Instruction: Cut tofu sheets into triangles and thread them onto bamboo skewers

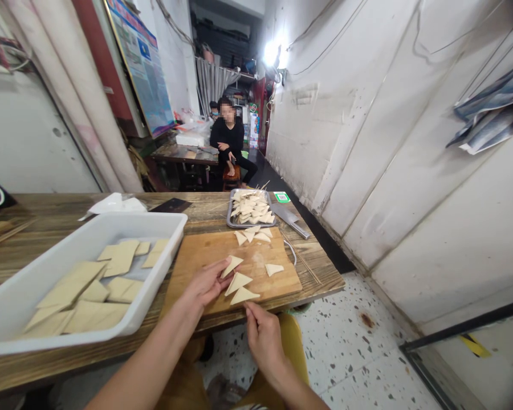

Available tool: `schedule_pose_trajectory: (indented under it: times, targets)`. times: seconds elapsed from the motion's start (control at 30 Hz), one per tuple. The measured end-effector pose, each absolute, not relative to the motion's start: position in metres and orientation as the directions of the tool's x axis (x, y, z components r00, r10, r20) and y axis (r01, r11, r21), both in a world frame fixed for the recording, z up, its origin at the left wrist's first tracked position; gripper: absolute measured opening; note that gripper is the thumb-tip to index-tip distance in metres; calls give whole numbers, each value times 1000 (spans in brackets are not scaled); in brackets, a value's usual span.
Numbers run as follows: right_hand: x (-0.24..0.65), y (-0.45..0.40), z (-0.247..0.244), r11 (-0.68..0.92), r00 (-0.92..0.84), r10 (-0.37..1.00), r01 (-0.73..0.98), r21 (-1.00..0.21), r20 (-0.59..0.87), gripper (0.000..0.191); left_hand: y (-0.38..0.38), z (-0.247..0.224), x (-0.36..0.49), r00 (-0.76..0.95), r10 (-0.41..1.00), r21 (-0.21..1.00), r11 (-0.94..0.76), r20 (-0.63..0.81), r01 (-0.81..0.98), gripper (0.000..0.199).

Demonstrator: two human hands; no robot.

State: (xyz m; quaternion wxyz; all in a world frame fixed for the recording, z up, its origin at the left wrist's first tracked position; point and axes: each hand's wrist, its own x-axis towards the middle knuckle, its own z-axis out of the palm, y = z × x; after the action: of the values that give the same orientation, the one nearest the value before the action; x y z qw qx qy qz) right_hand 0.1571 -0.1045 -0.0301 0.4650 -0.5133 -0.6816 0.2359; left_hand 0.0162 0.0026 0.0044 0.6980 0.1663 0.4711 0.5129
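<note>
- My left hand (205, 283) grasps a thin pale-yellow triangular piece (233, 265) between the thumb and the fingers, above the brown rectangular wooden board (216, 243).
- Just beside it, toward my right hand (263, 336), are two more pale-yellow triangles (244, 295), so the three make a short row near the front edge of the board.
- My right hand is near the lowest triangle, with curled fingers and the thumb against the forefinger; I cannot tell whether something thin is pinched there.
- One single pale-yellow triangle (274, 269) lies apart, on the right part of the board, and a small group of triangles (263, 236) lies at its far edge.
- Behind the board, a grey metal tray (229, 215) carries a heap of similar triangles (252, 208) with thin sticks pointing out.
- To the right of this tray rests a wide-bladed metal cleaver (287, 215), and nearer to me lie thin brown wooden sticks (301, 258).
- On the left, a white rectangular plastic tub (156, 290) holds flat pale-yellow sheets (96, 316).
- All these stand on a brown wood-grain counter (209, 214).
</note>
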Motion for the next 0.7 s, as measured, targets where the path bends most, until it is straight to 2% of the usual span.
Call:
schedule_pose_trajectory:
  times: [0.5,0.57,0.7]
  targets:
    - [155,-89,-32,385,-41,904,509,-770,425,33,-2,2,16,64,910,766,382,-410,-517,10]
    - [158,-89,-33,385,-30,902,507,-771,430,32,-2,2,10,2,932,797,311,-362,-518,12]
    - [165,-89,-39,357,21,903,520,-776,430,31,0,-6,-4,-327,926,910,42,-191,-412,21]
